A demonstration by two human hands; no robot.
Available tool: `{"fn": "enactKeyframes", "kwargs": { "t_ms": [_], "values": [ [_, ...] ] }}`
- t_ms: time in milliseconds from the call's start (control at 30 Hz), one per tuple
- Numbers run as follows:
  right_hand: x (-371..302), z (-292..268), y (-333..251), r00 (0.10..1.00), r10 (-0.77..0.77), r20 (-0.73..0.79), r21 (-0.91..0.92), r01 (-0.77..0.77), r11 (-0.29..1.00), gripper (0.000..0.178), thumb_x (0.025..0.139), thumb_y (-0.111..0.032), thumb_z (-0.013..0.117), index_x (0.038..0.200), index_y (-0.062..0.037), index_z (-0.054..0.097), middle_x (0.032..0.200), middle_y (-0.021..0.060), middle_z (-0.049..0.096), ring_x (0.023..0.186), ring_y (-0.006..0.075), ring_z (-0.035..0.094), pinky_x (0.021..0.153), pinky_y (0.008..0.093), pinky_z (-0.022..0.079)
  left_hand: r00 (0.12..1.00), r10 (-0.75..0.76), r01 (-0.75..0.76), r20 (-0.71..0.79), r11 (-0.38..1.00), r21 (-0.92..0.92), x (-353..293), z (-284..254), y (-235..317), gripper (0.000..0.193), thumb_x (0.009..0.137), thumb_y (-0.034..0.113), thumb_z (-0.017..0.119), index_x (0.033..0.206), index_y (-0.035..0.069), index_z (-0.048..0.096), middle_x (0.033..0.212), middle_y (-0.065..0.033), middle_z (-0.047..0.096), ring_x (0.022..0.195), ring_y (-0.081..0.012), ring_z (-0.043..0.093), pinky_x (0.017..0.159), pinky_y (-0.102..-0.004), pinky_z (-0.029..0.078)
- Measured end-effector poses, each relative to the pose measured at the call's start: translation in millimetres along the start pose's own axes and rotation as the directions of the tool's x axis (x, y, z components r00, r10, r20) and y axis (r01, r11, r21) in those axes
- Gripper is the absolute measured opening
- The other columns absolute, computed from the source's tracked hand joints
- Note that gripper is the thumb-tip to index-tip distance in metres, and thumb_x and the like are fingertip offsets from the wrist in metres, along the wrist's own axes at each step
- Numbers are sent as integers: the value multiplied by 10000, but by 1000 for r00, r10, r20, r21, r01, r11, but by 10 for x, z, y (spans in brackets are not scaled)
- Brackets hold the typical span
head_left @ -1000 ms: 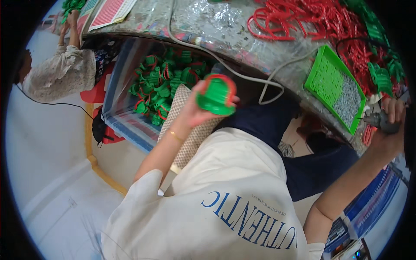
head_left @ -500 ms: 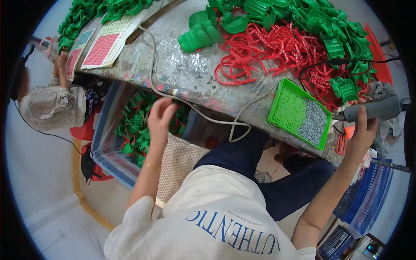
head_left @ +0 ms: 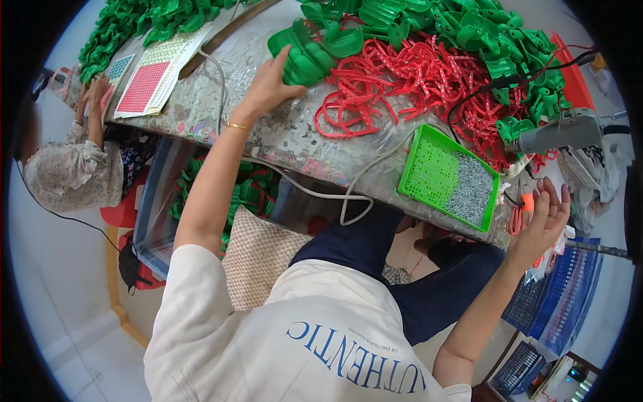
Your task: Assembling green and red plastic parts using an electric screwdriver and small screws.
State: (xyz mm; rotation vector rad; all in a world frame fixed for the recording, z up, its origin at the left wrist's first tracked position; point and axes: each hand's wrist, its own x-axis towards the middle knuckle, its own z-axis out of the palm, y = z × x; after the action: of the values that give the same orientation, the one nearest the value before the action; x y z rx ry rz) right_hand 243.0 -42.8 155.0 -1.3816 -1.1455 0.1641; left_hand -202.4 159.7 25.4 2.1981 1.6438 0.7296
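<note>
Left hand (head_left: 271,84) grips a green plastic part (head_left: 309,59) beside the red straps (head_left: 402,74); right hand (head_left: 546,218) hangs open, empty; assembly seemingly not begun.

Your left hand (head_left: 268,84) has come up from below the surface's near edge, where it was by the bin of green parts, and now rests on a stack of green pieces (head_left: 311,53) on the surface. Your right hand (head_left: 546,218) has let go of the grey tool (head_left: 556,130) and hangs open off the right edge.

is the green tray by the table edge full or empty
Partly full: the green tray has small grey metal pieces heaped in its right half, while its perforated left half lies bare.
</note>
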Motion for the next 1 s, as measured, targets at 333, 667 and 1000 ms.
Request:
{"fn": "enactKeyframes", "kwargs": {
  "t_ms": [333, 667, 1000],
  "values": [
    [-640, 1312, 125, 669, -24, 742, -111, 158, 981, 349, 853, -173, 671, 1168, -42, 600, 1057, 115, 646, 955, 197, 627, 818, 327, 487, 913, -109, -28, -393, 944, -328, -495, 307, 491, 927, 679, 228, 778, 1439, -7, 303, 1176, -258, 557, 1068, -355, 553, 929, -415, 433],
    [-580, 2028, 525, 744, 99, 661, -404, 241, 883, 286, 833, -219, 685, 1082, -81, 663, 877, 85, 700, 769, 261, 667, 715, 368, 513, 846, -503, -83, -175, 202, -976, -1056, 57, 628, 751, 862, 299, 666, 1460, 82, 267, 1219, -120, 556, 1071, -264, 589, 893, -390, 473],
    [94, 1674, 551, 698, 361, 619, 334, -650, 683, 242, 905, -164, 649, 1106, -30, 634, 894, 39, 668, 796, 132, 614, 737, 284, 494, 906, -390, 46, 162, -290, -956, -1632, 140, 716, 611, 931, 480, 499, 1318, 7, 484, 1258, -202, 576, 1110, -402, 585, 871, -442, 516]
  ]
}}
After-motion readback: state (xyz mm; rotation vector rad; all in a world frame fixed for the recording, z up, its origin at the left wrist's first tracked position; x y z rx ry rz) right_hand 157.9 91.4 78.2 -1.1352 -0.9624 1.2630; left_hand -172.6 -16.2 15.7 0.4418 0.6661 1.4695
